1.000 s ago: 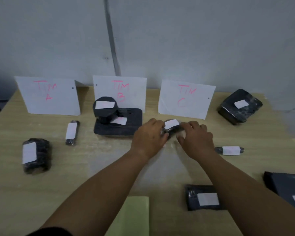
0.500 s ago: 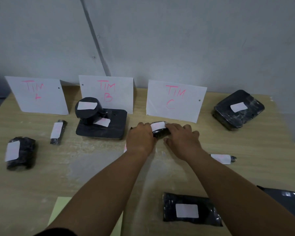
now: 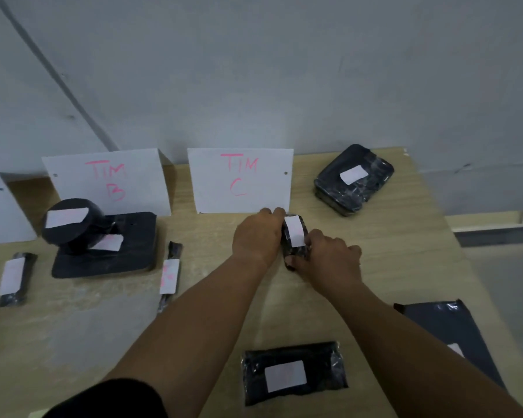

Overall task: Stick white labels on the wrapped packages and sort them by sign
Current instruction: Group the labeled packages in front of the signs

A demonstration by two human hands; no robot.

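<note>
A small black wrapped package (image 3: 296, 250) with a white label (image 3: 295, 230) on top sits on the table just in front of the TIM C sign (image 3: 240, 180). My left hand (image 3: 257, 235) grips its left side and my right hand (image 3: 329, 257) grips its right and near end. The TIM B sign (image 3: 109, 181) stands to the left, with a round labelled package (image 3: 70, 223) on a flat black package (image 3: 109, 245) before it.
A slim labelled package (image 3: 169, 274) lies left of my left arm, another (image 3: 14, 277) at far left. A labelled tray package (image 3: 354, 179) sits right of the C sign. Near me lie a flat labelled package (image 3: 293, 372) and a grey mailer (image 3: 453, 330).
Both hands carried the small package away from me and to the right, up to the foot of the TIM C sign. The package has turned lengthwise, and the camera view has swung right.
</note>
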